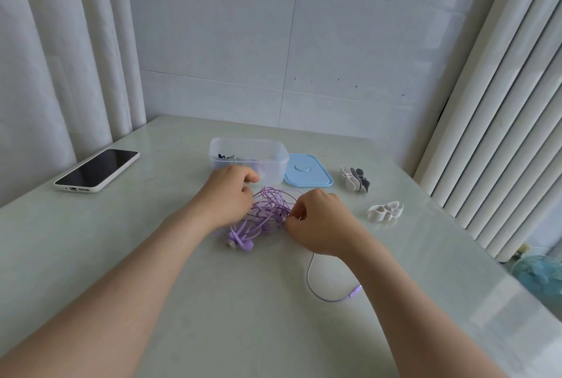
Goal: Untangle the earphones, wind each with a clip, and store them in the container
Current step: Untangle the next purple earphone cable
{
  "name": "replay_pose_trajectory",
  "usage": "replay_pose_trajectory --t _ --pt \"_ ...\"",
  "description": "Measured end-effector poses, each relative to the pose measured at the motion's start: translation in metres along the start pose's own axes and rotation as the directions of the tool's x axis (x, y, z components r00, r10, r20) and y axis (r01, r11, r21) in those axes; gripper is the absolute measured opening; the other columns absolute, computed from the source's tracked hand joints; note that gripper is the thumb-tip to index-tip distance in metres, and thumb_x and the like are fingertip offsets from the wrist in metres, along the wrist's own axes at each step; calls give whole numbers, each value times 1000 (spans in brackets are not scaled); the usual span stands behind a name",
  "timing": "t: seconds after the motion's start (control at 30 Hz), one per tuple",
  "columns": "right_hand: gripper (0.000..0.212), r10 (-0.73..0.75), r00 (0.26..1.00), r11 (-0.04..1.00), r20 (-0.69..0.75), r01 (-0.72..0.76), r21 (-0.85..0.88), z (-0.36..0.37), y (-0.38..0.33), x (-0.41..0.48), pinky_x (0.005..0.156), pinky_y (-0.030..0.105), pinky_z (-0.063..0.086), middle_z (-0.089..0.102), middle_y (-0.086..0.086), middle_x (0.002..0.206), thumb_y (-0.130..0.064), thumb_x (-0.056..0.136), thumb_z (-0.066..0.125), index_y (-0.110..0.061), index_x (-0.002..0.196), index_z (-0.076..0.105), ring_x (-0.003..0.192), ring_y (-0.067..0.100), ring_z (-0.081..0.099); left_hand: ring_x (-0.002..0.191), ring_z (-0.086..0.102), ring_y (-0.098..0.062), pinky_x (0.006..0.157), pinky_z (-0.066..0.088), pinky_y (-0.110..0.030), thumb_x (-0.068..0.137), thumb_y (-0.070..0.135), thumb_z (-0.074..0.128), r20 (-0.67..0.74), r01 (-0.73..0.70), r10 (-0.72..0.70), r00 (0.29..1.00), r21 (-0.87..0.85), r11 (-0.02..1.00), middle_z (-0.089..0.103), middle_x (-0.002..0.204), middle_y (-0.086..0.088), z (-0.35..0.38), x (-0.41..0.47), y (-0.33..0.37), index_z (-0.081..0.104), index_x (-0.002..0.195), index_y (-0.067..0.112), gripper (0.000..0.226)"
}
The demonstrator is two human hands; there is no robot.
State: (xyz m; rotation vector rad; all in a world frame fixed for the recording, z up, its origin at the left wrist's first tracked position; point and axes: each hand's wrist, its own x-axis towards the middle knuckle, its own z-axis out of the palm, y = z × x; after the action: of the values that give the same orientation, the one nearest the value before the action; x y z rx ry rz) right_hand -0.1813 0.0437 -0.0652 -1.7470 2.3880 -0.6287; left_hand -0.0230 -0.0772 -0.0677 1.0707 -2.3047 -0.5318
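A: How do the earphones (270, 210) look?
B: Purple. One knotted heap of thin cord loops, mid-table (213, 301), just in front of the container (275, 161). The buds (243, 242) stick out at the heap's near-left side. One loose cord runs out from under the right wrist toward the near edge, curls right and ends in a plug (355, 290). How many sets are in there, can't tell.
A: And the container?
B: Clear, open, toward the far edge. Something dark inside at its left, too small to name. The blue lid (308, 175) lies flat on the table just beside its right wall.
A: And the clips (354, 180)?
B: A white and grey bunch right of the lid. One white clip (384, 211) sits alone nearer the right edge, apart from the bunch.
A: What about the left hand (231, 192)?
B: Palm down over the heap's left side, forearm coming in from the near-left corner. Fingers curled, tips by the upper loops close to the container wall. It's blurred, so can't tell whether they clamp a cord.
A: And the right hand (319, 222)?
B: Back of hand up, at the heap's right side. Thumb and forefinger pressed together on a cord there, other fingers curled in.
A: Anything else?
B: A phone (97, 170), dark screen up, near the left edge.
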Motion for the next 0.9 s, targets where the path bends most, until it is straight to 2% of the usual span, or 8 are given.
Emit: replay_pose_trajectory --t 0.07,0.17,0.27,0.4,0.53,0.63,0.77,0.9 --pt "23 18 1000 998 19 -19 52 -2 -2 -1 64 40 55 71 14 78 -22 84 59 -7 84 76 74 25 61 105 65 -20 83 40 -22 101 12 55 46 -15 14 999 35 999 70 123 -7 2 -1 -1 72 124 12 29" --pt "20 40 999 991 34 -44 125 -4 -2 -2 52 24 46 70 3 73 -19 88 61 -16 88 81 67 14 57 67 58 -3 65 37 -22 101 22 62 35 -54 53 998 10 999 76 90 0 5 0 -4 76 88 12 22" --pt "20 90 996 969 -10 -85 234 -5 0 1 55 26 50 69 7 75 -20 91 61 -11 85 78 68 19 57 65 59 8 64 41 -17 99 28 67 -56 -58 54 997 -70 996 71 75 16 2 2 -4 71 77 23 24" --pt "30 169 980 910 -108 -113 400 -3 1 6 72 54 62 70 23 77 -25 87 61 3 79 68 62 24 55 67 66 -3 67 47 -15 97 20 70 -209 -149 108 972 -195 969 74 72 11 -4 0 7 75 84 22 14" --pt "27 173 974 873 -146 -83 481 -9 1 5 67 41 58 73 8 70 -30 93 68 -10 77 75 65 27 66 66 64 -21 69 51 -31 101 13 59 -173 -181 133 976 -299 937 73 72 5 -5 -5 17 72 98 20 15" --pt "22 134 978 871 -163 -38 489 -14 -1 1 55 23 40 63 -5 55 -29 90 72 -13 75 78 52 11 50 58 57 -13 61 45 -27 101 8 57 -185 -175 120 975 -315 933 70 69 9 -6 -5 19 72 96 18 19" --pt "20 151 951 883 -270 -7 470 -15 -3 0 59 23 43 67 8 61 -25 84 73 -9 72 76 55 9 50 53 41 -8 53 32 -19 104 12 53 -118 -120 87 989 -318 941 53 63 6 -7 -4 20 68 92 14 19" --pt "2 123 870 907 -477 97 410 -17 -8 -2 75 26 53 73 -9 73 -23 81 75 -24 82 74 75 6 68 68 51 -4 64 37 -18 106 28 55 -128 -249 223 966 -241 938 59 76 7 -8 -7 24 68 90 12 26"
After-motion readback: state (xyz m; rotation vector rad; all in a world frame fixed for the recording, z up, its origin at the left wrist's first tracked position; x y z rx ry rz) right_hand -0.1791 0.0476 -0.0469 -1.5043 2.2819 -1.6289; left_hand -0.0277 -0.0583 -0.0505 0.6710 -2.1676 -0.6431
